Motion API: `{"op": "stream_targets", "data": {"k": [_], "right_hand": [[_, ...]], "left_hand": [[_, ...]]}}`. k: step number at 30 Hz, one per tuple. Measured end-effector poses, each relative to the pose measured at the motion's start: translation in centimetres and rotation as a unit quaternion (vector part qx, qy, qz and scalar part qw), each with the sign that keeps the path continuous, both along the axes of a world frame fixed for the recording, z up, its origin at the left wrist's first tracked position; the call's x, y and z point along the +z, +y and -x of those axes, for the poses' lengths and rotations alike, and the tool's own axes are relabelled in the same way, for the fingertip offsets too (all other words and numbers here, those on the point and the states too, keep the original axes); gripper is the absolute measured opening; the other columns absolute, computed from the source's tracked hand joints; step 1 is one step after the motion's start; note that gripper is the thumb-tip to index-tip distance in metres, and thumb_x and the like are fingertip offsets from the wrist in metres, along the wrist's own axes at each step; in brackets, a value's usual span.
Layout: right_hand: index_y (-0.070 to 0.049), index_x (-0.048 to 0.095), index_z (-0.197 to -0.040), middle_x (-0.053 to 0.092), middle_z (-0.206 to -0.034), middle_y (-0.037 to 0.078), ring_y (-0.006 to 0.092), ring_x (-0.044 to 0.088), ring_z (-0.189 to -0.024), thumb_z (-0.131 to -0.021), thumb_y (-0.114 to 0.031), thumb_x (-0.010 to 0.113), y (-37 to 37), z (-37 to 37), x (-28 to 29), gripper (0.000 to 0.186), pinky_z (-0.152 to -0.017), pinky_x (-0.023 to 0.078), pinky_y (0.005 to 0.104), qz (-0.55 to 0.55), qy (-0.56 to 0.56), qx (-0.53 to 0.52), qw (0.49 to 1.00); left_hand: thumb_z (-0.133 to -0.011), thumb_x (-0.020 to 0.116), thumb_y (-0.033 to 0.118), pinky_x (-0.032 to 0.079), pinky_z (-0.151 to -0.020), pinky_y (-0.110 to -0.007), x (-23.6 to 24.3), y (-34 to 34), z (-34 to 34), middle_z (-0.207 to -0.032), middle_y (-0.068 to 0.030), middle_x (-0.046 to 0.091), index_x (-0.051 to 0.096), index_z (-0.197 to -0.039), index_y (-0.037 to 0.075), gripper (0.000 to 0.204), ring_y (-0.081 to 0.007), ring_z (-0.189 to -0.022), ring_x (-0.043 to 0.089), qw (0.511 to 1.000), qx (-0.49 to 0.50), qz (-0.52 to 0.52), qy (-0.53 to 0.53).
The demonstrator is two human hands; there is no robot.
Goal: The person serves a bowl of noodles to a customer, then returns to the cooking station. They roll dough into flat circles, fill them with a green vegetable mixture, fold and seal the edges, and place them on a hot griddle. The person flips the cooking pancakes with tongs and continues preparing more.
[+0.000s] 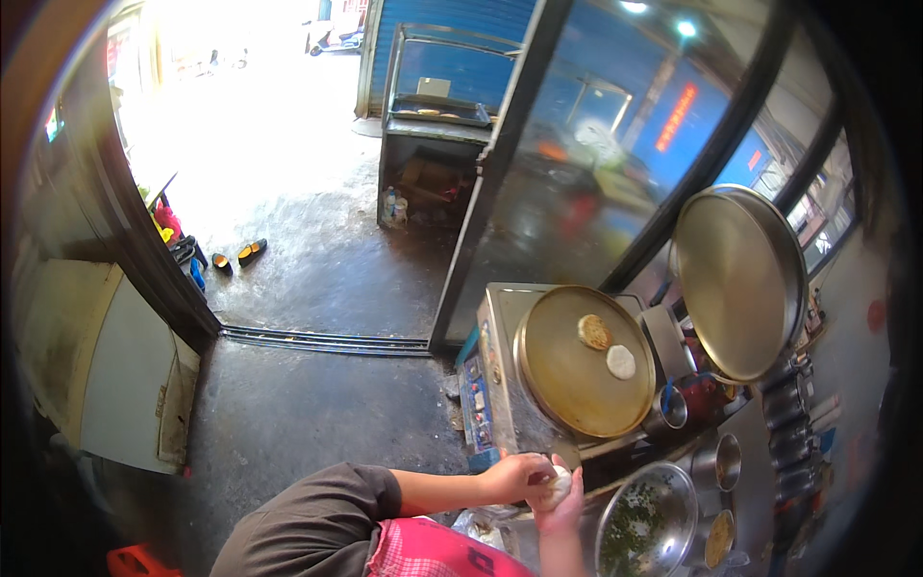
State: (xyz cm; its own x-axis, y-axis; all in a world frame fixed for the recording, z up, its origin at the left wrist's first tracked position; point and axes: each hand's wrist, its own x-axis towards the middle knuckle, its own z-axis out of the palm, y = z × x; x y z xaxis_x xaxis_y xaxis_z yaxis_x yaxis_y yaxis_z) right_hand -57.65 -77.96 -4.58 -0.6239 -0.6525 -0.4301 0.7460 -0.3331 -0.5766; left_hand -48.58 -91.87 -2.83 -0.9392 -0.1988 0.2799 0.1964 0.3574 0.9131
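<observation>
A pale piece of dough (554,491) sits between my two hands, just in front of the griddle. My right hand (561,516) cups it from the right and below. From the left, my left hand (514,477) pinches at its top with curled fingers. Part of the dough is hidden by the fingers. On the round, flat griddle (567,389) lie two flatbreads: a browned one (595,332) and a paler one (621,363), close together. Right of my right hand stands a steel bowl (679,539) with chopped greens (633,527) in it.
A big round metal lid (735,284) stands tilted behind the griddle. Small bowls (719,539) with food are at the lower right. A glass partition (577,173) rises beyond the stove. To the left are a door track (327,341) and a white cabinet (130,385).
</observation>
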Motion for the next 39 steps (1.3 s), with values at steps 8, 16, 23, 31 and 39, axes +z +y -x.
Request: {"op": "stream_targets", "data": {"k": [8,16,23,31,39], "right_hand": [[-0.008,0.050,-0.132,0.055,-0.131,0.015,0.0318,0.055,-0.115,-0.097,-0.056,0.039,-19.0,-6.1,2.3,0.060,-0.090,0.050,0.0445,0.043,0.036,0.114,0.992],[-0.001,0.045,-0.133,0.054,-0.131,0.019,0.0316,0.052,-0.120,-0.099,-0.050,0.036,-23.6,-6.0,1.6,0.060,-0.101,0.043,0.0473,0.017,-0.026,0.156,0.987],[-0.004,0.046,-0.135,0.052,-0.134,0.013,0.0278,0.052,-0.121,-0.098,-0.053,0.040,-23.2,-1.1,0.8,0.062,-0.103,0.041,0.0426,0.051,-0.030,0.086,0.995],[-0.003,0.050,-0.131,0.057,-0.127,0.013,0.0243,0.054,-0.118,-0.100,-0.049,0.040,-19.4,6.2,-1.2,0.057,-0.099,0.043,0.0384,0.036,-0.044,0.024,0.998],[-0.004,0.051,-0.129,0.058,-0.126,0.014,0.0265,0.055,-0.116,-0.099,-0.053,0.036,-16.1,12.8,-1.8,0.060,-0.098,0.044,0.0413,0.077,-0.087,-0.057,0.992]], "left_hand": [[-0.088,0.068,0.009,0.055,-0.071,-0.027,-0.8,-15.5,-8.4,-0.090,-0.0026,0.065,0.065,-0.098,0.002,0.012,-0.0105,-0.078,0.062,0.842,0.094,-0.530,-0.021],[-0.075,0.074,0.005,0.051,-0.069,-0.033,-0.6,-21.9,-8.6,-0.083,-0.0125,0.061,0.065,-0.086,0.003,0.015,-0.0267,-0.077,0.064,0.986,0.113,0.004,0.118],[-0.086,0.067,0.002,0.056,-0.066,-0.028,-2.9,-20.4,-2.8,-0.081,-0.0083,0.062,0.058,-0.107,-0.001,0.023,-0.0147,-0.075,0.064,0.897,0.111,-0.424,-0.047],[-0.080,0.067,0.009,0.053,-0.067,-0.038,-1.0,-20.3,7.1,-0.079,-0.0158,0.063,0.065,-0.085,0.005,0.007,-0.0324,-0.076,0.065,0.995,0.005,0.094,-0.043],[-0.084,0.066,-0.001,0.054,-0.060,-0.027,-1.0,-17.6,15.5,-0.079,-0.0084,0.063,0.061,-0.092,-0.002,0.009,-0.0141,-0.070,0.065,0.962,-0.019,-0.200,-0.187]]}}
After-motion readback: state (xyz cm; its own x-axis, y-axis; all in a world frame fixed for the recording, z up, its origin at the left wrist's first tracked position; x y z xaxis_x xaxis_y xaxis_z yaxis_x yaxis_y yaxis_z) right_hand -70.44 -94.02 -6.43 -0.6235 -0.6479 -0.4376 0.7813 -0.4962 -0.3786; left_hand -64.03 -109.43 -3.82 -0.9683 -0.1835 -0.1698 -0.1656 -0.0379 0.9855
